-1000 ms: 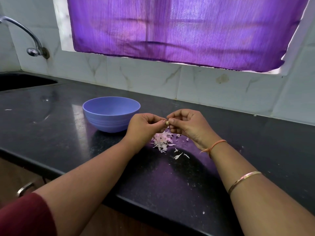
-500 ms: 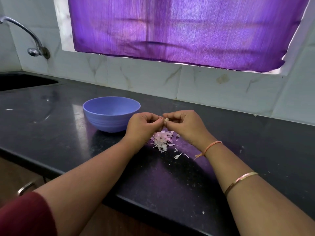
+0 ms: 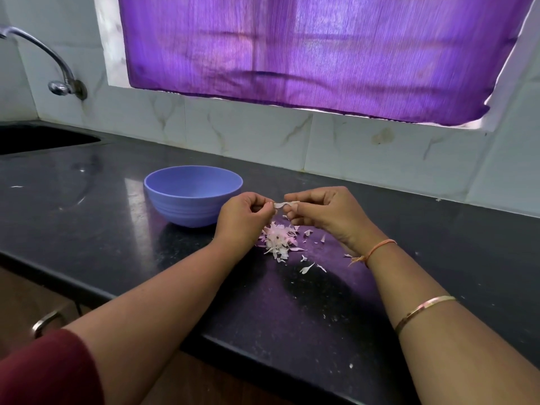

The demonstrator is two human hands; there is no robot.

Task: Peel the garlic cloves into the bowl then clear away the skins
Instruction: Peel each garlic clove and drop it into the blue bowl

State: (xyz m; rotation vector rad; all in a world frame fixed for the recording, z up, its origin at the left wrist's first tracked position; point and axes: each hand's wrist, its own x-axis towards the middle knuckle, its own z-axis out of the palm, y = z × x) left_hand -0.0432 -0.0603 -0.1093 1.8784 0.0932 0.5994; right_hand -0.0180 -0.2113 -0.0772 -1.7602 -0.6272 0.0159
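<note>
The left hand point(image 3: 242, 217) and right hand point(image 3: 321, 211) each had fingers pinched on an end of a pale papery garlic skin strip point(image 3: 285, 204) over the heap of pinkish-white peelings point(image 3: 277, 239); a slow, steady pull would likely strip it whole.

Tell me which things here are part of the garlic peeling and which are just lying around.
Job: bowl, skin strip pinched between left hand and right hand, skin pile on counter.
Idle: tap, sink, curtain.

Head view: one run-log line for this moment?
phase: peeling | left hand: pinches skin strip | right hand: pinches its other end | skin pile: counter, below hands | bowl: beside left hand
</note>
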